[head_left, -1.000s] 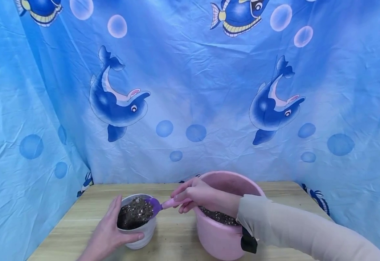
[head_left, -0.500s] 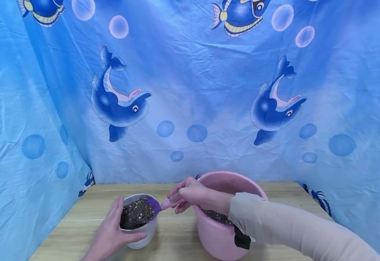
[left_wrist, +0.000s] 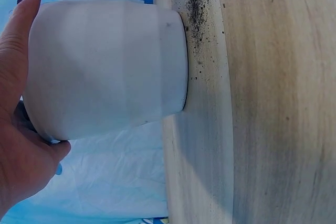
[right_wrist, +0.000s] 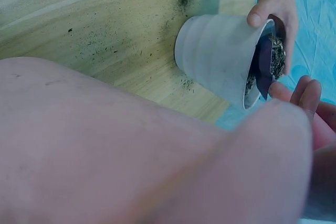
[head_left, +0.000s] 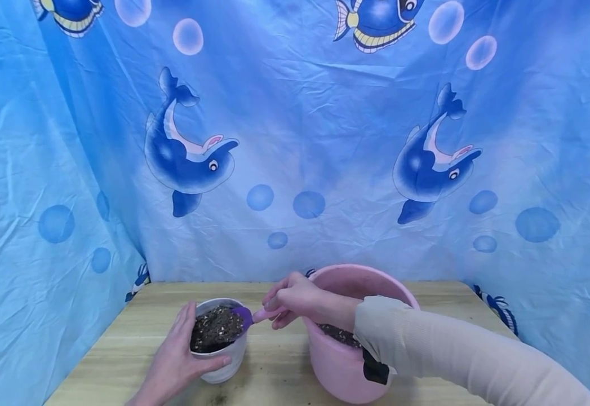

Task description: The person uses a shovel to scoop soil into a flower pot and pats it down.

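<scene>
A white flowerpot (head_left: 231, 366) with dark, white-flecked potting soil (head_left: 216, 330) inside stands on the wooden table. My left hand (head_left: 173, 361) holds it from the left, thumb across the near side and fingers along the rim. My right hand (head_left: 300, 299) grips the pink handle of a small trowel (head_left: 264, 316). Its purple blade dips into the pot over the right rim, as the right wrist view also shows, with soil lying on the blade. In the left wrist view the pot's plain wall (left_wrist: 105, 66) hides the soil.
Right of the pot stands a large pink bucket (head_left: 342, 375) with soil in it, under my right forearm. Spilled soil (left_wrist: 197, 6) lies on the table (head_left: 274, 366) near the pot. A blue curtain (head_left: 295, 141) with printed dolphins hangs behind and at the sides.
Soil has come off the trowel and spread over the dark hollow at the pot's left. The right hand has shifted slightly left with the trowel. The left hand keeps its hold on the flowerpot.
</scene>
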`<act>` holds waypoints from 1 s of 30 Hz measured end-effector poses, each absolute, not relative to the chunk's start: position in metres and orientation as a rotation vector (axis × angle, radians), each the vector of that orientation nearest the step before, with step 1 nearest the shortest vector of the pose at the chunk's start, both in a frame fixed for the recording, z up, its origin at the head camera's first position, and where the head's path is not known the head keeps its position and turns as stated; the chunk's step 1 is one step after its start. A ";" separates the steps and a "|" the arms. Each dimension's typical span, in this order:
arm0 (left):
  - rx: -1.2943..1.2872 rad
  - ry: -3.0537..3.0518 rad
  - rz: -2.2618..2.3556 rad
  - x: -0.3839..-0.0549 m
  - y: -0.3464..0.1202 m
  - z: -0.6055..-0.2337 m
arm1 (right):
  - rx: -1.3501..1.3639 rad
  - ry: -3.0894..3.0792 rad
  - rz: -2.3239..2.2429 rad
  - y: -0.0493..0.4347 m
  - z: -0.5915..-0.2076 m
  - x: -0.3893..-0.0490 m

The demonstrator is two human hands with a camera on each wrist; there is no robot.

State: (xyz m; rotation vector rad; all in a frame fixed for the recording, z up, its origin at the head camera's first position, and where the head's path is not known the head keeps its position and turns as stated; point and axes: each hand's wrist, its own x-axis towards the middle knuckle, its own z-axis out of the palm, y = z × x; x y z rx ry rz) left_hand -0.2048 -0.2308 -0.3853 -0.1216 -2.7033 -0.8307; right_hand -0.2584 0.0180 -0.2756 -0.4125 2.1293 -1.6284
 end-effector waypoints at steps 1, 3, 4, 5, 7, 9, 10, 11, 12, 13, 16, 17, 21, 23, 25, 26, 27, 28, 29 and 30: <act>-0.122 -2.698 -0.834 -0.205 -0.231 -0.385 | -0.416 2.134 -1.626 0.018 -0.275 -0.258; -0.125 -2.691 -0.842 -0.205 -0.230 -0.385 | -0.424 2.144 -1.625 0.017 -0.275 -0.258; -0.127 -2.688 -0.845 -0.205 -0.230 -0.385 | -0.426 2.150 -1.622 0.017 -0.275 -0.258; -0.127 -2.689 -0.846 -0.205 -0.230 -0.385 | -0.430 2.158 -1.618 0.017 -0.274 -0.257; -0.125 -2.691 -0.846 -0.206 -0.230 -0.385 | -0.437 2.176 -1.606 0.016 -0.274 -0.257; -0.122 -2.697 -0.844 -0.206 -0.230 -0.385 | -0.445 2.204 -1.590 0.016 -0.274 -0.256; -0.118 -2.702 -0.842 -0.207 -0.230 -0.385 | -0.450 2.219 -1.579 0.015 -0.273 -0.256; -0.114 -2.706 -0.838 -0.207 -0.230 -0.386 | -0.456 2.234 -1.570 0.015 -0.273 -0.256; -0.111 -2.708 -0.836 -0.207 -0.230 -0.386 | -0.463 2.250 -1.560 0.014 -0.272 -0.255; -0.108 -2.711 -0.831 -0.207 -0.230 -0.386 | -0.469 2.268 -1.550 0.013 -0.272 -0.255; -0.098 -2.713 -0.817 -0.207 -0.230 -0.386 | -0.486 2.312 -1.522 0.009 -0.269 -0.254; -0.095 -2.712 -0.813 -0.207 -0.230 -0.386 | -0.491 2.325 -1.512 0.008 -0.268 -0.254; -0.076 -2.720 -0.809 -0.207 -0.229 -0.386 | -0.513 2.376 -1.466 0.003 -0.263 -0.252; -0.076 -2.718 -0.815 -0.207 -0.229 -0.386 | -0.531 2.407 -1.434 0.001 -0.260 -0.252; -0.085 -2.707 -0.818 -0.207 -0.229 -0.387 | -0.551 2.436 -1.399 0.000 -0.258 -0.251; -0.093 -2.697 -0.821 -0.207 -0.229 -0.387 | -0.558 2.451 -1.382 -0.001 -0.256 -0.251; -0.099 -2.690 -0.823 -0.207 -0.229 -0.388 | -0.566 2.464 -1.363 -0.001 -0.255 -0.251; -0.102 -2.684 -0.821 -0.207 -0.229 -0.388 | -0.574 2.479 -1.343 -0.002 -0.254 -0.250; -0.104 -2.679 -0.817 -0.207 -0.229 -0.388 | -0.579 2.494 -1.324 -0.002 -0.253 -0.250; -0.105 -2.676 -0.815 -0.207 -0.229 -0.388 | -0.585 2.512 -1.303 -0.003 -0.252 -0.250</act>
